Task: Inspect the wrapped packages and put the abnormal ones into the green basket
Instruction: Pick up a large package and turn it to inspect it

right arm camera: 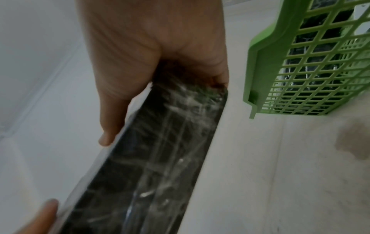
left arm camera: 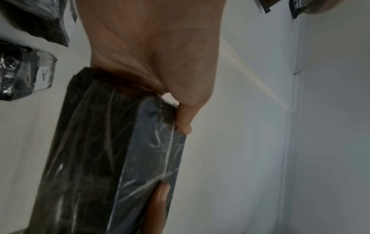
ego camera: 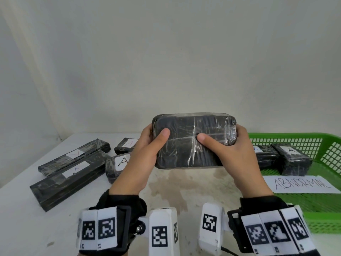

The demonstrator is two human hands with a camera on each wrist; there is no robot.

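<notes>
Both hands, left hand (ego camera: 145, 154) and right hand (ego camera: 234, 154), grip wrapped package (ego camera: 191, 141) by its ends mid-frame, tilted up for inspection, green basket (ego camera: 313, 206) lower right.

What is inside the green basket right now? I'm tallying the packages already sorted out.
Two wrapped packages, each bearing a white label, lie in the green basket, plus an "ABNORMAL" paper sign. The right hand hides the basket's left end.
</notes>
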